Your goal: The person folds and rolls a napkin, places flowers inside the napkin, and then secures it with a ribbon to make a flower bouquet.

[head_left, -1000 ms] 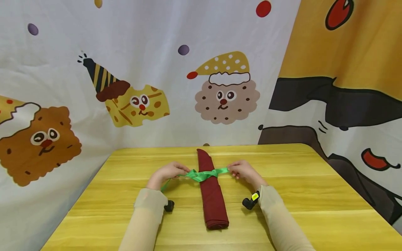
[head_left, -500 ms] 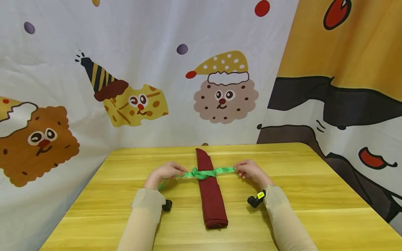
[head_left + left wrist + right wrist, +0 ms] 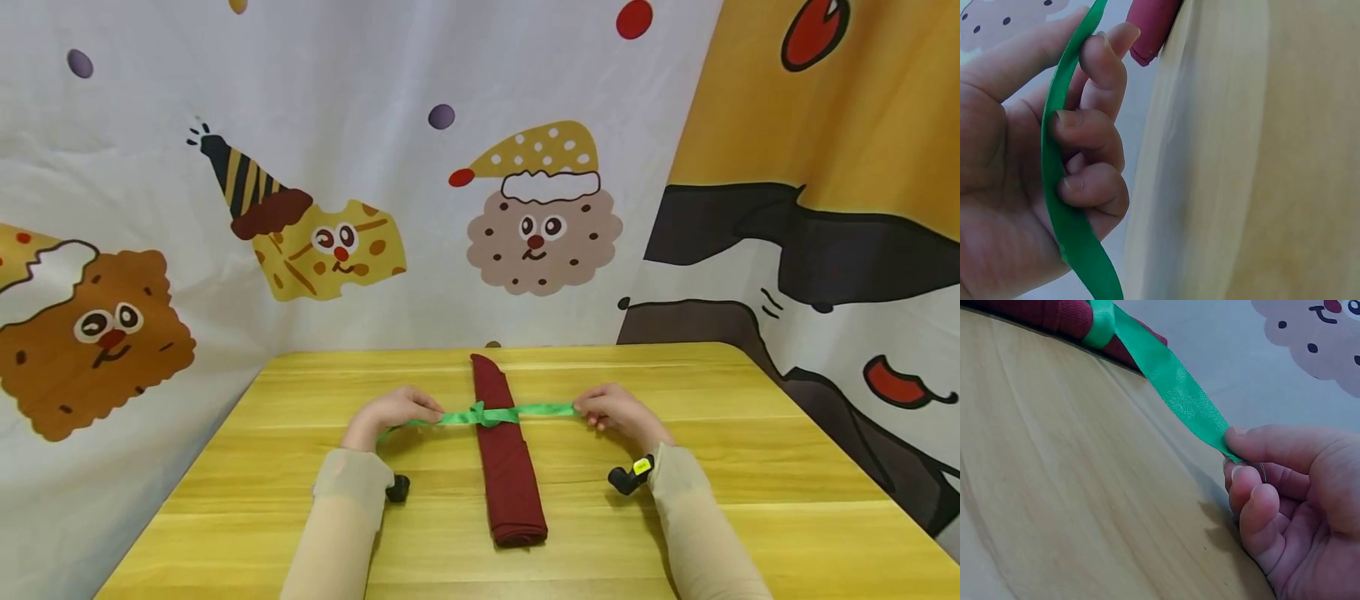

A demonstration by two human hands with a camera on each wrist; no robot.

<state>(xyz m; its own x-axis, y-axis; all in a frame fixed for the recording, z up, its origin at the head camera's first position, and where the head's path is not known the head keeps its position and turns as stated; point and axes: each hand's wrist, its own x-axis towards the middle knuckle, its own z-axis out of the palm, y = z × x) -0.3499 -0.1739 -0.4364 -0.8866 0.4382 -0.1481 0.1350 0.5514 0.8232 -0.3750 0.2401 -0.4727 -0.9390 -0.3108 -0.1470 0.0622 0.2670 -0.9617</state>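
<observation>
A rolled dark red cloth (image 3: 513, 483) lies lengthwise on the table, with a green ribbon (image 3: 547, 410) crossing its upper part in a small knot. My left hand (image 3: 397, 410) pinches the ribbon on the left of the roll; the loose tail runs down across the palm in the left wrist view, past curled fingers (image 3: 1094, 140). On the other side my right hand (image 3: 615, 410) pinches the ribbon's end between thumb and fingers, as the right wrist view shows. Between the hands the ribbon is stretched nearly straight. The underside of the roll is hidden.
The wooden table (image 3: 300, 375) extends around the roll to a rounded back edge. Behind it hangs a white curtain (image 3: 420, 308) printed with cartoon figures. A small black camera (image 3: 630, 477) is strapped at the right wrist, another at the left.
My right hand has moved outward to the right, drawing its ribbon end longer. The left hand has shifted slightly left. The loose knot on the roll has become smaller and tighter.
</observation>
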